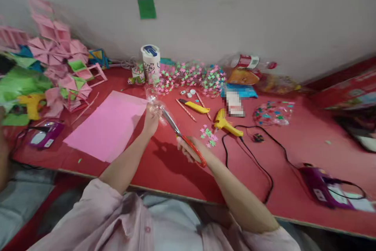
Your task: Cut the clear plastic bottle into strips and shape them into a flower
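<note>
My right hand (187, 150) is closed on the red handles of a pair of scissors (174, 125). The blades point up and left toward my left hand (152, 117). My left hand pinches a piece of clear crinkled plastic (152, 97), and the scissor tips are right beside its fingers. Whether the blades touch the plastic is too blurred to tell. Left of my left hand lie pink paper sheets (107, 125). Pink and green paper stars (209, 136) lie loose to the right of the scissors, and a bag of similar stars (190, 75) sits behind.
A yellow utility knife (195, 106) and a yellow glue gun (226, 123) with a black cord lie to the right. A white cylindrical container (151, 63) stands by the wall. Pink folded-paper pieces (55, 43) are piled at the left. A purple box (320, 186) sits right front.
</note>
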{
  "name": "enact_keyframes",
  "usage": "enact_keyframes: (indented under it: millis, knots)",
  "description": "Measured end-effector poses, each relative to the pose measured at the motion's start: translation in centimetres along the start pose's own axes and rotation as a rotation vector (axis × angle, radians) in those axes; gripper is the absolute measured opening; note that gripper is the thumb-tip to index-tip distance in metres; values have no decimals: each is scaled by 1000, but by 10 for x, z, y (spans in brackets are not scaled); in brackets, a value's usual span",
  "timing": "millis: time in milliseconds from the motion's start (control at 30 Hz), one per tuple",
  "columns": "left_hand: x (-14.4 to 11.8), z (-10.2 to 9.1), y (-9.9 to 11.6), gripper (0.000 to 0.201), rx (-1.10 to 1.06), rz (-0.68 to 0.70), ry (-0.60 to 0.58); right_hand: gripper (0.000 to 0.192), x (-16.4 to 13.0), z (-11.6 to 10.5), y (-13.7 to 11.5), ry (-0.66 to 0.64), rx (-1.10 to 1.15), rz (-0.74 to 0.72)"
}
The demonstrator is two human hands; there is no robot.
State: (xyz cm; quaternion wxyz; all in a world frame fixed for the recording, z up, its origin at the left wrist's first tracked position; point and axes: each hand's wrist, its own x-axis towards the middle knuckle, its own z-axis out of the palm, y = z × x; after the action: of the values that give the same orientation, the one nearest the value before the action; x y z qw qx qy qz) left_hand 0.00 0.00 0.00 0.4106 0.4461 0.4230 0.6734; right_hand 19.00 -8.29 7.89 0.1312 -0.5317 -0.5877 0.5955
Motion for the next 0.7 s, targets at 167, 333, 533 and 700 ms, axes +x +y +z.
enact_keyframes:
  millis: [167, 333, 533, 700]
  knots:
    - [0, 0, -2, 33, 1, -15, -8, 47, -4, 1, -3, 23, -21, -7]
    - [-2, 1, 0, 34, 36, -41, 10, 48, -5, 4, -5, 56, -16, 57]
    - [-2, 1, 3, 37, 44, -31, 19, 50, -5, 2, -5, 62, 6, 55]
    - [-4, 3, 6, 33, 62, -33, -4, 48, -3, 1, -1, 36, 40, 2]
